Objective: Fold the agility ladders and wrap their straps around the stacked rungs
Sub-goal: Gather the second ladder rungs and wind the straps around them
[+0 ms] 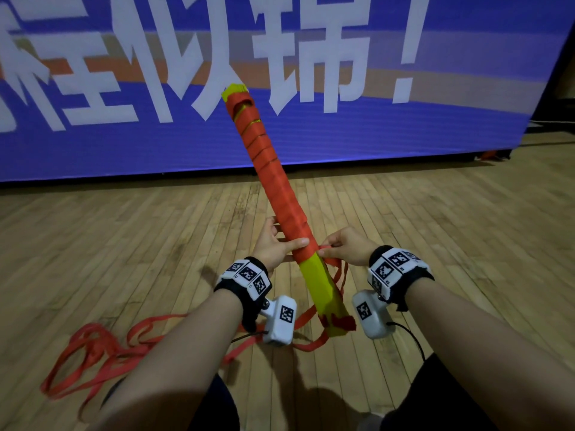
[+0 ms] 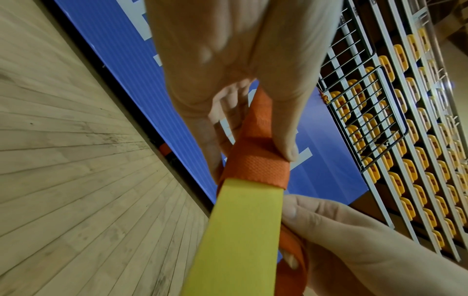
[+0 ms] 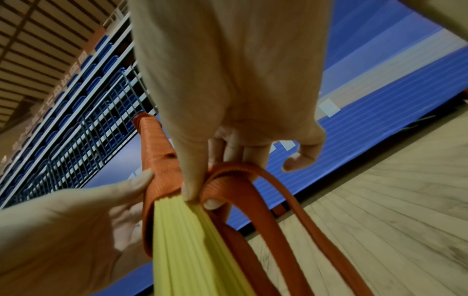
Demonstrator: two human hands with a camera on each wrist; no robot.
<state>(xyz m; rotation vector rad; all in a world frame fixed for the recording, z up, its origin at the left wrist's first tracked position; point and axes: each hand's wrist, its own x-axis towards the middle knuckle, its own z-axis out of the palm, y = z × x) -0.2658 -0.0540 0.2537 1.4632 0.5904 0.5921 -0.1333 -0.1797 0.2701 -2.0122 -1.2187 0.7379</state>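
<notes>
Pinching the orange strap [image 1: 325, 247] beside the stacked rungs [image 1: 322, 286], the right hand [image 1: 348, 245] may let the wraps loosen if the clamping left hand [image 1: 273, 247] slips.

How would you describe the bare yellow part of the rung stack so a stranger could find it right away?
Start at the big blue banner and come down the long orange-wrapped rung stack to the two hands. Just below the left hand and right hand is the bare yellow section. It is the longest stretch with no strap wound over it.
</notes>
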